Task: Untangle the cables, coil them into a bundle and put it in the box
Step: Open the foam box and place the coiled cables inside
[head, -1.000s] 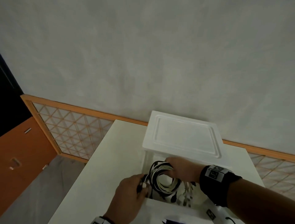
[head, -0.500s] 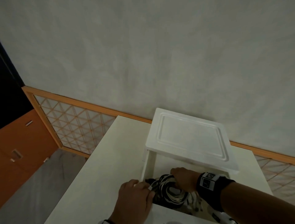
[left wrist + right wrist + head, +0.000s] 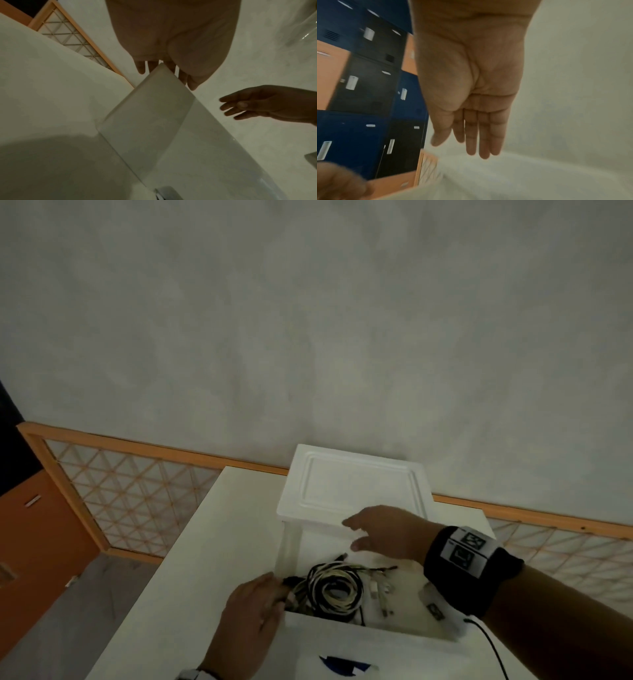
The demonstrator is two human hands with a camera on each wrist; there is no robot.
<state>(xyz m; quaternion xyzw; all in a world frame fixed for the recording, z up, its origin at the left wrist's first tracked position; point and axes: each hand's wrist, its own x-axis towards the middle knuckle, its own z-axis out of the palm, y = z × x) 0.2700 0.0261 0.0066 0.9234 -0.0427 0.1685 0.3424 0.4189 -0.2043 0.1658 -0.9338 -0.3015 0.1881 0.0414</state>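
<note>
The coiled black-and-white cable bundle (image 3: 334, 589) lies inside the white box (image 3: 370, 632), near its left wall. Loose white plug ends (image 3: 380, 592) trail to the bundle's right. My left hand (image 3: 277, 590) rests with straight fingers on the box's near left corner (image 3: 150, 102), beside the bundle and holding nothing. Above the box, my right hand (image 3: 352, 534) hovers flat and empty, with its fingers straight (image 3: 474, 135). Its fingertips are close to the front edge of the white lid (image 3: 356, 484), which sits raised over the box's back.
The box stands on a white table (image 3: 205, 542) against a grey wall. A thin black cable (image 3: 489, 642) runs from my right wrist band. A white object with a blue mark (image 3: 342, 666) lies at the near edge. Dark lockers (image 3: 359, 94) stand to the left.
Both hands have let go of the bundle, which now lies in the box. My right hand has risen out of the box toward the lid's front edge.
</note>
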